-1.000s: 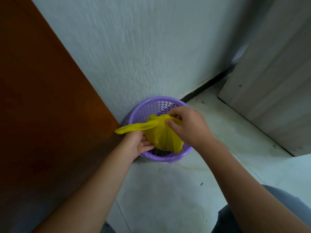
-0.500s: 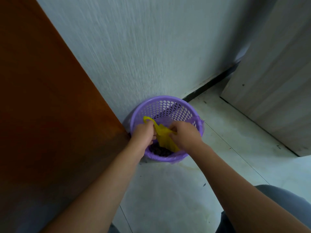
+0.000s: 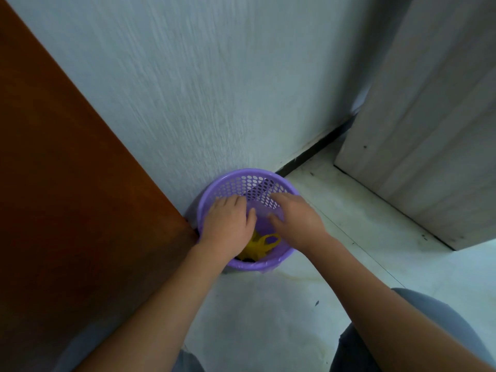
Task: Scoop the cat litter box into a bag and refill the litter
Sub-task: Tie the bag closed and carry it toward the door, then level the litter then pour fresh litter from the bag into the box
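A tied yellow bag (image 3: 259, 245) lies inside a purple perforated basket (image 3: 279, 189) on the floor against the wall. My left hand (image 3: 228, 224) hovers over the basket's left side with its fingers loosely extended, just above the bag and not holding it. Over the right side, my right hand (image 3: 295, 218) is spread with straight fingers and holds nothing. My hands hide part of the bag and the basket's bottom. No litter box or scoop is in view.
A brown wooden door (image 3: 67, 183) stands close on the left, touching the basket's side. The textured white wall (image 3: 214, 89) is behind it. A pale panel (image 3: 429, 130) rises at the right. My knees (image 3: 429, 331) are over the light tiled floor (image 3: 255, 318).
Both hands held the yellow bag above the basket, lowered it in, and have now let go. The bag rests inside and the hands sit higher over the rim.
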`<act>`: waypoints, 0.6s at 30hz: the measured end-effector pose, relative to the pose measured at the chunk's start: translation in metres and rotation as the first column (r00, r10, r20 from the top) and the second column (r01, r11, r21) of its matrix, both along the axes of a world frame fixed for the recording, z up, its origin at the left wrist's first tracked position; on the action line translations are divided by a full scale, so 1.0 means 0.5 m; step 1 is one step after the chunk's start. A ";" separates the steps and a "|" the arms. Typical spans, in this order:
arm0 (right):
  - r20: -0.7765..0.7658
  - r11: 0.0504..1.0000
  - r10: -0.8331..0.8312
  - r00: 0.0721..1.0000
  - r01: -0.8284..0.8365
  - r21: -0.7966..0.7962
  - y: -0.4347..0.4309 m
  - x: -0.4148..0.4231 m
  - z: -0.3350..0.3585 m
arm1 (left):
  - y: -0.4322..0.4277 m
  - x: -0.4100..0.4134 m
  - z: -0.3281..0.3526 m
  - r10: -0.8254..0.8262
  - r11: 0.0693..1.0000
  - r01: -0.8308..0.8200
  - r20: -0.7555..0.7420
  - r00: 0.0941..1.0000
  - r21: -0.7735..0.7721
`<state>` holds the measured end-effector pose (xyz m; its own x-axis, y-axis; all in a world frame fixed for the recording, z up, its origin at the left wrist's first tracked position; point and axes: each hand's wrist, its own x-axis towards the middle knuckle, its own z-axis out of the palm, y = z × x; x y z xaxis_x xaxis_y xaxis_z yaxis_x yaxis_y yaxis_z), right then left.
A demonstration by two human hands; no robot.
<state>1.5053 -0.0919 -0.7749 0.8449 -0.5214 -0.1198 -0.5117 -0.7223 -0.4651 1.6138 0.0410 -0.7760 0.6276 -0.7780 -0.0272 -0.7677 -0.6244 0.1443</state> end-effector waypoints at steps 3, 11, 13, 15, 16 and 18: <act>-0.015 0.999 -0.003 1.000 0.002 -0.047 -0.023 -0.023 0.022 | -0.017 0.010 0.028 -0.067 0.997 0.063 0.077 0.995 0.050; 0.014 0.993 -0.053 0.998 0.055 -0.104 -0.056 -0.069 0.169 | -0.058 0.003 0.181 -0.088 0.995 0.094 0.218 0.972 -0.018; 0.031 0.992 -0.074 0.997 0.077 -0.098 -0.056 -0.083 0.247 | -0.061 -0.010 0.251 -0.103 0.994 0.110 0.201 0.974 -0.023; 0.029 0.992 -0.081 0.996 0.083 -0.090 -0.054 -0.099 0.340 | -0.062 -0.026 0.332 -0.122 0.991 0.128 0.179 0.976 -0.025; 0.027 0.992 -0.087 0.996 0.089 -0.087 -0.054 -0.107 0.390 | -0.065 -0.034 0.378 -0.134 0.990 0.139 0.163 0.977 -0.024; 0.035 0.990 -0.106 0.994 0.108 -0.092 -0.054 -0.125 0.498 | -0.071 -0.050 0.479 -0.152 0.987 0.157 0.147 0.977 -0.022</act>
